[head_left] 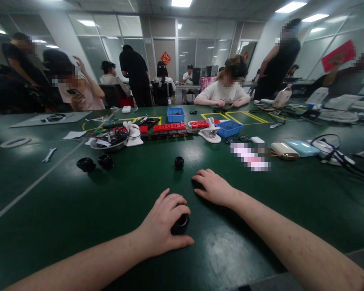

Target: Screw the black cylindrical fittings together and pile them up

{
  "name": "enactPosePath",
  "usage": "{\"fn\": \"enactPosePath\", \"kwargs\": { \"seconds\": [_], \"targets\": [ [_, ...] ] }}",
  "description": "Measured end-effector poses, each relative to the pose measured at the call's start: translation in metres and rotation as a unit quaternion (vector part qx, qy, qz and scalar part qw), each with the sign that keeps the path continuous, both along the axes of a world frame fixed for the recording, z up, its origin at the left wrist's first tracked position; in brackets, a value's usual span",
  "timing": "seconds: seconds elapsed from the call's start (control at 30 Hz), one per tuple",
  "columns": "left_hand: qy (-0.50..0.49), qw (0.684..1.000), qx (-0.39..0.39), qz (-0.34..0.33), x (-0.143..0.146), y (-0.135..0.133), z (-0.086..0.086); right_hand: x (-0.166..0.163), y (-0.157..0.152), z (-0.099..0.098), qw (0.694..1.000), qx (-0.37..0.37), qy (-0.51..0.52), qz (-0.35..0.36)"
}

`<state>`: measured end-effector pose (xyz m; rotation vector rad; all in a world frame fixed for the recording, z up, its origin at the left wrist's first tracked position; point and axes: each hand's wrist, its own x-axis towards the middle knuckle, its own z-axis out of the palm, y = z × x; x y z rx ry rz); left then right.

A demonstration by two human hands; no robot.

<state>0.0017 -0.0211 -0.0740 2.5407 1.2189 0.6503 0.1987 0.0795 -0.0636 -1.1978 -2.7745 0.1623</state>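
Note:
My left hand (165,220) is curled over a small round black part (181,223) that rests on the green table (63,210), fingers wrapped round its top. My right hand (214,188) lies palm down on the table just beyond it, fingers together and bent a little at the tips; what is under them, if anything, is hidden. A second black round part (178,162) stands alone a short way ahead of both hands. Two more black round parts (85,164) (105,161) sit to the left.
Farther off lie a metal bowl with cables (109,141), white clamps (210,132), red and black strips (170,127), blue bins (176,114), a wrench (49,154), and power banks and cables (294,148) on the right. Several people sit and stand around the table's far side.

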Motion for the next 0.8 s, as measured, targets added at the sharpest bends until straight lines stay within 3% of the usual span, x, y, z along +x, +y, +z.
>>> {"fn": "enactPosePath", "kwargs": {
  "seconds": [0.23,0.4,0.5,0.6,0.7,0.8],
  "targets": [
    [-0.022,0.999,-0.014,-0.032,0.015,0.01,-0.001,-0.006,0.005,0.0,0.999,-0.008,0.033,-0.025],
    [-0.03,0.998,-0.05,-0.037,0.014,0.014,-0.005,-0.011,-0.011,0.022,0.992,0.011,0.103,-0.07],
    [-0.057,0.995,-0.068,-0.038,0.013,0.015,-0.012,-0.018,-0.035,0.034,0.967,0.024,0.236,0.092],
    [-0.078,0.993,-0.069,-0.053,0.013,0.017,-0.026,-0.026,-0.054,0.036,0.944,0.045,0.252,0.207],
    [-0.065,0.994,-0.053,-0.075,0.013,0.021,-0.037,-0.031,-0.06,0.031,0.947,0.049,0.228,0.223],
    [-0.06,0.993,-0.048,-0.084,0.012,0.024,-0.038,-0.032,-0.058,0.025,0.953,0.042,0.209,0.214]
  ]
}}
